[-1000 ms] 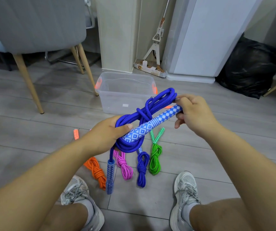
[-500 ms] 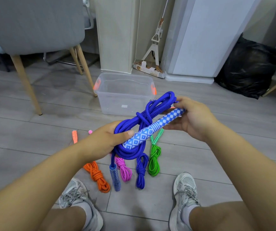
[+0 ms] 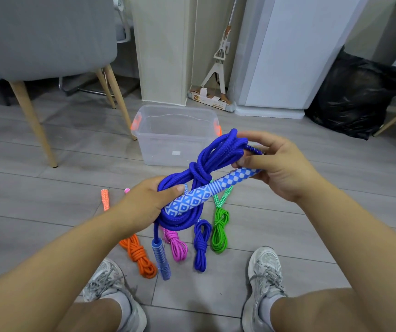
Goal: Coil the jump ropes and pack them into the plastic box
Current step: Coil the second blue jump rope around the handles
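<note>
I hold a coiled, knotted blue jump rope (image 3: pixel 206 164) in the air between both hands. My left hand (image 3: pixel 144 207) grips the lower loops, thumb on the blue-and-white patterned handle (image 3: pixel 206 192). My right hand (image 3: pixel 271 164) pinches the upper loops and that handle's far end. The rope's second handle (image 3: pixel 161 259) dangles below my left hand. A clear plastic box (image 3: pixel 175 137) with orange latches stands open and empty on the floor behind the rope. On the floor below lie coiled orange (image 3: pixel 139 256), pink (image 3: pixel 176 244), small blue (image 3: pixel 201 243) and green (image 3: pixel 219 232) ropes.
A grey chair with wooden legs (image 3: pixel 31 121) stands at the left. A mop (image 3: pixel 218 68) leans on the wall behind the box, and a black rubbish bag (image 3: pixel 352 97) sits at the right. My two shoes (image 3: pixel 264 271) frame the ropes on the grey floor.
The right hand has shifted its hold at the top of the coil, fingers now around the loops. The dangling handle has swung slightly. The bundle stays at about the same height.
</note>
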The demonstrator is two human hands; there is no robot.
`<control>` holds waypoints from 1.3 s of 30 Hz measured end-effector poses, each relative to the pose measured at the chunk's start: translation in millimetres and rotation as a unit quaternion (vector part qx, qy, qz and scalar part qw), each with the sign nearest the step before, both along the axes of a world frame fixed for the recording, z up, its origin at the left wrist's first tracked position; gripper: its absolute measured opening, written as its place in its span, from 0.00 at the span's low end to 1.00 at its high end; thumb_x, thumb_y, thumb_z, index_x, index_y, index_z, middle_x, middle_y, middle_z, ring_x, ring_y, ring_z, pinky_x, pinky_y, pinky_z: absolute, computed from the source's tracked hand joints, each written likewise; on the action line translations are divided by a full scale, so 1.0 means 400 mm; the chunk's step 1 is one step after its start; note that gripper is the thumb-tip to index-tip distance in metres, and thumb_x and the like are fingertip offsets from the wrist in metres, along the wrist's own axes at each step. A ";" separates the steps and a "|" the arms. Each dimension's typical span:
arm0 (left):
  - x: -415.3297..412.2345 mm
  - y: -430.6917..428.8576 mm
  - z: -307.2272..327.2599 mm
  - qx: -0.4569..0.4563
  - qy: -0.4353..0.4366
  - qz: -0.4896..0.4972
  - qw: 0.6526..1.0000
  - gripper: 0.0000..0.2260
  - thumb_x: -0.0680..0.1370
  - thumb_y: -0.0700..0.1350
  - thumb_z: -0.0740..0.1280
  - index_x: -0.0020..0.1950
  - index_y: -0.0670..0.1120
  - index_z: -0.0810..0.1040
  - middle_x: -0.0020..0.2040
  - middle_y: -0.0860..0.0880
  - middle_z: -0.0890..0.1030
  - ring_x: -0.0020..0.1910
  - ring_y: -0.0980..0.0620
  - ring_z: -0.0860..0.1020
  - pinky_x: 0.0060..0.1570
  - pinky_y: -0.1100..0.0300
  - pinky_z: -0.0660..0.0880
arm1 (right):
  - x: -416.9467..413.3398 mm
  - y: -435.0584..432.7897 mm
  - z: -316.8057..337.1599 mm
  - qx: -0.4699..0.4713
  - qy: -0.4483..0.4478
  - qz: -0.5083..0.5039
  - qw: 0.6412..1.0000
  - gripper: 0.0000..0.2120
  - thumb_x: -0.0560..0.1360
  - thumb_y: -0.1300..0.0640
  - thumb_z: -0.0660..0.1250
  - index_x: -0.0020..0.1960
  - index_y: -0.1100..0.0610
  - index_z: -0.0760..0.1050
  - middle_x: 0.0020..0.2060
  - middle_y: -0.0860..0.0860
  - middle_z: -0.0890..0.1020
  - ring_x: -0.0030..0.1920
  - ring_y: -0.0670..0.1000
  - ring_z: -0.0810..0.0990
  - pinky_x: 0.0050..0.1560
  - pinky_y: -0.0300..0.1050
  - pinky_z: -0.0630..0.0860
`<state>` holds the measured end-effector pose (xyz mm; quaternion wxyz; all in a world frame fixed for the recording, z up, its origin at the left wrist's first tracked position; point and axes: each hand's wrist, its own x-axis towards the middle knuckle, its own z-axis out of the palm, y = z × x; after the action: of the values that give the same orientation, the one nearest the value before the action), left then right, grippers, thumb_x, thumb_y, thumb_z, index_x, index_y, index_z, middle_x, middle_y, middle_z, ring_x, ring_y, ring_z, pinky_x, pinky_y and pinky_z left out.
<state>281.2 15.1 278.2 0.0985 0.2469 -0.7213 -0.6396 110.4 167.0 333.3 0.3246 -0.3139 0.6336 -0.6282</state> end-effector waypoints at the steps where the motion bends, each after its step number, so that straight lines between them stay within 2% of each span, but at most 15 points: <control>1: 0.001 0.001 0.000 -0.008 -0.004 0.000 1.000 0.11 0.79 0.43 0.62 0.37 0.50 0.75 0.25 0.57 0.74 0.24 0.61 0.70 0.29 0.66 0.67 | 0.001 0.002 -0.001 0.000 0.015 0.010 1.000 0.23 0.68 0.77 0.65 0.50 0.51 0.80 0.33 0.51 0.82 0.36 0.49 0.82 0.39 0.40 0.80; 6: -0.001 0.006 0.006 -0.032 -0.019 0.005 0.999 0.10 0.80 0.44 0.62 0.38 0.49 0.76 0.24 0.57 0.74 0.23 0.62 0.70 0.26 0.69 0.67 | 0.011 0.004 0.004 0.029 0.129 0.031 0.991 0.17 0.67 0.73 0.70 0.49 0.54 0.80 0.32 0.50 0.79 0.33 0.44 0.76 0.38 0.36 0.75; 9: -0.003 0.007 0.000 -0.079 -0.030 -0.002 0.996 0.10 0.79 0.45 0.63 0.40 0.44 0.76 0.25 0.57 0.72 0.24 0.61 0.68 0.27 0.69 0.66 | 0.018 -0.009 -0.011 0.055 0.191 -0.017 0.980 0.09 0.71 0.66 0.70 0.44 0.53 0.79 0.35 0.57 0.76 0.36 0.49 0.74 0.41 0.44 0.74; 11: -0.001 0.008 -0.007 -0.099 -0.038 -0.012 0.994 0.11 0.78 0.49 0.64 0.43 0.42 0.76 0.27 0.56 0.72 0.27 0.58 0.68 0.30 0.65 0.67 | 0.022 -0.019 -0.023 0.076 0.217 -0.043 0.972 0.07 0.74 0.65 0.67 0.44 0.54 0.77 0.33 0.55 0.76 0.35 0.49 0.75 0.40 0.45 0.76; 13: 0.004 0.007 -0.008 -0.076 -0.045 -0.038 0.995 0.15 0.75 0.54 0.66 0.43 0.42 0.77 0.30 0.55 0.75 0.30 0.57 0.70 0.36 0.60 0.70 | 0.022 -0.025 -0.029 0.090 0.226 -0.066 0.968 0.07 0.76 0.65 0.64 0.46 0.54 0.76 0.31 0.51 0.75 0.32 0.53 0.76 0.34 0.49 0.77; 15: 0.010 0.004 -0.002 -0.021 -0.043 -0.081 0.996 0.18 0.69 0.57 0.73 0.45 0.42 0.78 0.35 0.53 0.79 0.35 0.56 0.75 0.44 0.56 0.75 | 0.016 -0.026 -0.027 0.093 0.229 -0.097 0.964 0.08 0.76 0.65 0.63 0.45 0.52 0.76 0.30 0.51 0.75 0.31 0.57 0.75 0.28 0.47 0.75; 18: 0.017 -0.008 0.003 0.038 -0.043 -0.122 0.991 0.26 0.59 0.51 0.78 0.51 0.40 0.78 0.43 0.47 0.82 0.42 0.53 0.79 0.50 0.54 0.77 | 0.010 -0.027 -0.020 0.089 0.225 -0.123 0.962 0.11 0.76 0.65 0.63 0.43 0.49 0.75 0.30 0.51 0.75 0.31 0.58 0.74 0.24 0.43 0.72; 21: 0.021 -0.009 0.006 0.032 -0.057 -0.133 0.989 0.24 0.61 0.42 0.77 0.53 0.36 0.76 0.42 0.46 0.80 0.39 0.54 0.78 0.42 0.60 0.78 | 0.015 -0.030 -0.022 0.092 0.227 -0.127 0.961 0.10 0.75 0.65 0.63 0.43 0.50 0.76 0.30 0.51 0.75 0.31 0.58 0.75 0.24 0.43 0.72; 24: 0.017 0.001 0.011 -0.008 -0.074 -0.089 0.993 0.17 0.65 0.38 0.78 0.50 0.36 0.78 0.36 0.47 0.79 0.31 0.56 0.76 0.32 0.63 0.76 | 0.019 -0.028 -0.027 0.110 0.243 -0.131 0.955 0.11 0.76 0.65 0.62 0.43 0.50 0.75 0.29 0.50 0.75 0.29 0.54 0.75 0.24 0.42 0.73; 27: 0.011 0.007 0.008 -0.077 -0.080 -0.036 0.993 0.11 0.68 0.40 0.76 0.45 0.40 0.78 0.36 0.47 0.79 0.27 0.58 0.75 0.28 0.65 0.74 | 0.026 -0.030 -0.030 0.123 0.277 -0.130 0.944 0.14 0.76 0.66 0.60 0.39 0.48 0.72 0.29 0.51 0.75 0.24 0.50 0.73 0.24 0.43 0.73; 30: 0.008 0.011 -0.004 -0.136 -0.082 0.002 0.987 0.10 0.68 0.43 0.77 0.43 0.44 0.78 0.37 0.46 0.81 0.23 0.57 0.75 0.27 0.68 0.73 | 0.030 -0.041 -0.038 0.124 0.307 -0.141 0.933 0.10 0.74 0.66 0.59 0.43 0.53 0.73 0.30 0.51 0.75 0.25 0.48 0.73 0.28 0.45 0.74; 32: 0.005 0.011 -0.011 -0.161 -0.085 0.027 0.983 0.09 0.68 0.44 0.76 0.42 0.45 0.77 0.35 0.47 0.80 0.22 0.57 0.75 0.25 0.69 0.71 | 0.032 -0.047 -0.047 0.125 0.325 -0.156 0.924 0.10 0.73 0.67 0.59 0.46 0.55 0.75 0.34 0.53 0.77 0.31 0.52 0.76 0.38 0.51 0.77; 35: -0.001 0.008 -0.024 -0.179 -0.079 0.067 0.978 0.09 0.69 0.43 0.75 0.44 0.44 0.77 0.33 0.48 0.79 0.21 0.54 0.75 0.23 0.69 0.69 | 0.042 -0.052 -0.059 0.134 0.331 -0.180 0.917 0.12 0.73 0.66 0.58 0.51 0.55 0.75 0.45 0.59 0.78 0.47 0.60 0.78 0.49 0.58 0.77; 37: -0.004 0.008 -0.031 -0.187 -0.077 0.087 0.976 0.09 0.70 0.44 0.74 0.44 0.44 0.77 0.34 0.47 0.80 0.23 0.51 0.77 0.23 0.67 0.70 | 0.053 -0.058 -0.066 0.127 0.328 -0.196 0.915 0.12 0.73 0.65 0.58 0.52 0.54 0.75 0.49 0.60 0.77 0.48 0.60 0.78 0.50 0.58 0.77; 39: -0.009 0.009 -0.037 -0.197 -0.080 0.103 0.972 0.09 0.69 0.45 0.75 0.43 0.45 0.77 0.35 0.45 0.81 0.25 0.47 0.78 0.24 0.64 0.71 | 0.065 -0.066 -0.071 0.128 0.324 -0.211 0.913 0.12 0.74 0.66 0.58 0.53 0.56 0.74 0.51 0.59 0.75 0.45 0.60 0.77 0.48 0.58 0.77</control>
<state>277.6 18.9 263.2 0.1529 0.3461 -0.8091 -0.4497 136.4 140.5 304.9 -0.0013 -0.3150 0.8307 -0.4590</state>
